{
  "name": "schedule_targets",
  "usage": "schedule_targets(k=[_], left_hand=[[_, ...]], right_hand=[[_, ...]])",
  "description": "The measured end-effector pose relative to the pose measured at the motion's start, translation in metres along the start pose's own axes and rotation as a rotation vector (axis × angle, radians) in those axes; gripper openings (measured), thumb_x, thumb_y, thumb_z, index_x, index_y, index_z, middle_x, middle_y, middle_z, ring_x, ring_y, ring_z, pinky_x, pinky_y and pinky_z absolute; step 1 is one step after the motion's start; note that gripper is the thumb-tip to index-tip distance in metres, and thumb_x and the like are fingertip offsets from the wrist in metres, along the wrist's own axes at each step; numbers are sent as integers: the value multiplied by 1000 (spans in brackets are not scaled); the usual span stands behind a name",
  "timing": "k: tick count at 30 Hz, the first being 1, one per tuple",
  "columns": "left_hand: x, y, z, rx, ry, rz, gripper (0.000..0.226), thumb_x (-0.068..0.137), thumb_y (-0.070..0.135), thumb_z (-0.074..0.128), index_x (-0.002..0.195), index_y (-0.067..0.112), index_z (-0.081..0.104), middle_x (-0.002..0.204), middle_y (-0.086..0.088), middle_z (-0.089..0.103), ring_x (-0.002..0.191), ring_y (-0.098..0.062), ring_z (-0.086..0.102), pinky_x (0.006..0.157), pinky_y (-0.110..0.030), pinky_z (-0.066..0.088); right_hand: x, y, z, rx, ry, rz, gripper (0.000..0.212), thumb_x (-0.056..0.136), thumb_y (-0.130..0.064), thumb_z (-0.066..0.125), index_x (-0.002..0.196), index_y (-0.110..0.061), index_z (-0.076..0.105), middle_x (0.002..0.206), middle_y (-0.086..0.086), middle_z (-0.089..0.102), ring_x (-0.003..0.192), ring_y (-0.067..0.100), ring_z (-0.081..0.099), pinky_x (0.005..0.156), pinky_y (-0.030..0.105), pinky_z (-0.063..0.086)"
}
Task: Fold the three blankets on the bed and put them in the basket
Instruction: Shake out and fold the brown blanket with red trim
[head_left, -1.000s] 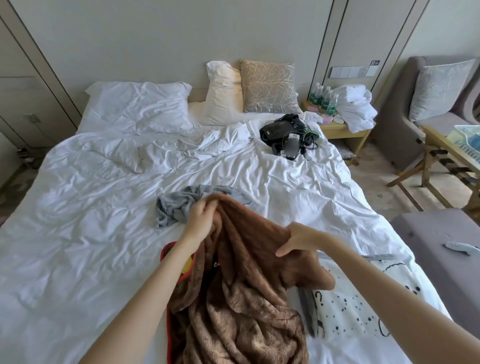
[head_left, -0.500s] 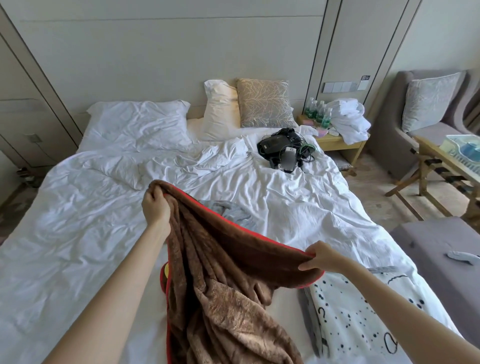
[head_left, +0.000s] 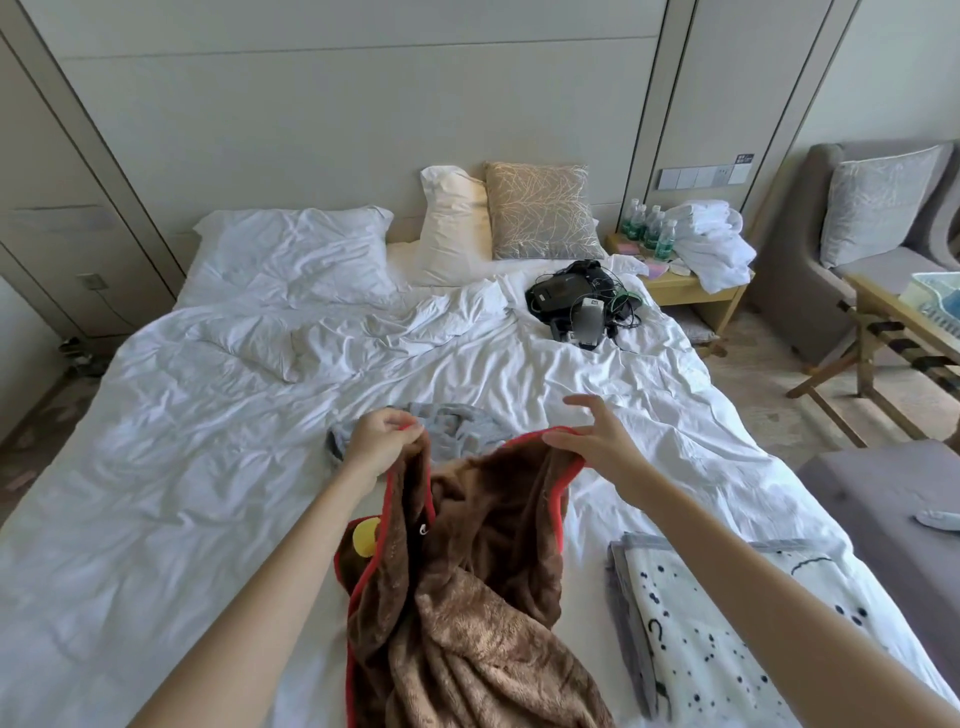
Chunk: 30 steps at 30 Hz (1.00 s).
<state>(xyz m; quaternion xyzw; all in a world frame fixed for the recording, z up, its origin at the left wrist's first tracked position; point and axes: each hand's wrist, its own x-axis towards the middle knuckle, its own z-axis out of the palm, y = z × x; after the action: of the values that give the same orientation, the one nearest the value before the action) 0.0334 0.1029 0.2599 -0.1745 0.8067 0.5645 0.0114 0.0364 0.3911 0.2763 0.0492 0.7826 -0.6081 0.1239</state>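
Brown blanket (head_left: 467, 597) with red trim sits bunched at the near edge of the bed (head_left: 208, 467), its top edge lifted off the sheet. To its right, apart from it, a white spotted blanket (head_left: 701, 634) lies flat on the bed. Left hand (head_left: 376, 441): grip closed, fingers curled round the red edge. Right hand (head_left: 597, 441): fingers spread, red edge hangs at the fingertips, one finger stretched above it; can't tell if that grip pinches or only hooks the edge. Grey blanket (head_left: 457, 423) lies crumpled just beyond the hands, partly hidden by the brown one. Further up on the right side of the bed, a black bag (head_left: 566, 296) with cables. Pillows (head_left: 296, 249) at the headboard. Nightstand (head_left: 691, 283) with bottles and white towels. Pale basket (head_left: 935, 301) on a wooden rack at the right frame edge, cut off.
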Motion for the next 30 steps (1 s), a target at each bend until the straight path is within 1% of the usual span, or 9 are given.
schedule_targets(k=[5,8,12,14,16,19,22,25,30], left_hand=[[-28,26,9,-92,-38,184,15,86,7,73,96,14,64,87,-12,74,77,-19,68,71,-31,51],[-40,36,12,-202,-92,201,18,86,3,71,101,9,63,89,-16,75,79,-24,71,67,-33,54],[-54,42,15,-294,-132,195,20,81,3,77,97,7,66,85,-10,77,76,-21,74,63,-30,58],[-59,42,15,-319,-148,189,20,80,5,79,96,8,67,86,-12,77,78,-26,74,69,-36,60],[-62,40,17,-351,-171,182,20,82,7,77,98,11,67,87,-11,77,81,-27,74,74,-39,62],[-68,39,19,-388,-198,175,19,86,14,74,103,13,65,87,-9,77,82,-27,74,76,-39,62],[-71,39,18,-375,-211,200,30,82,22,79,106,15,62,91,-9,76,90,-28,73,82,-39,60],[-72,41,15,-239,-218,282,43,74,18,85,106,17,56,93,-6,75,92,-22,72,85,-34,57],[-70,42,10,-106,-222,356,32,85,-3,70,102,11,46,100,-13,73,97,-26,70,88,-42,56]], right_hand=[[-10,-42,27,-21,-222,-146,8,83,-8,73,90,-11,74,79,5,72,71,13,69,65,18,53],[-16,-59,37,-26,-377,-202,27,81,9,64,102,-7,72,90,14,74,83,16,71,79,24,57],[-20,-62,50,-252,-231,-334,22,80,10,62,97,0,71,81,13,75,75,15,73,77,23,57],[-19,-59,54,-239,-177,-332,11,82,7,63,91,5,69,76,17,74,72,25,74,78,37,60],[-19,-57,56,-288,-139,-325,4,83,-5,67,85,-1,68,67,13,73,64,23,73,76,44,60],[-19,-56,58,-465,-53,-323,18,80,-29,73,73,-15,64,55,-1,67,50,11,66,63,33,56],[-15,-60,61,-513,38,-329,27,75,-37,76,61,-24,58,56,-11,53,54,6,51,54,26,39],[-13,-63,60,-475,-3,-339,31,76,-31,77,57,-24,53,55,-10,43,54,7,41,54,24,31],[-13,-72,65,-458,-110,-259,30,72,-27,79,58,-18,54,66,-5,52,64,10,48,61,27,36]])
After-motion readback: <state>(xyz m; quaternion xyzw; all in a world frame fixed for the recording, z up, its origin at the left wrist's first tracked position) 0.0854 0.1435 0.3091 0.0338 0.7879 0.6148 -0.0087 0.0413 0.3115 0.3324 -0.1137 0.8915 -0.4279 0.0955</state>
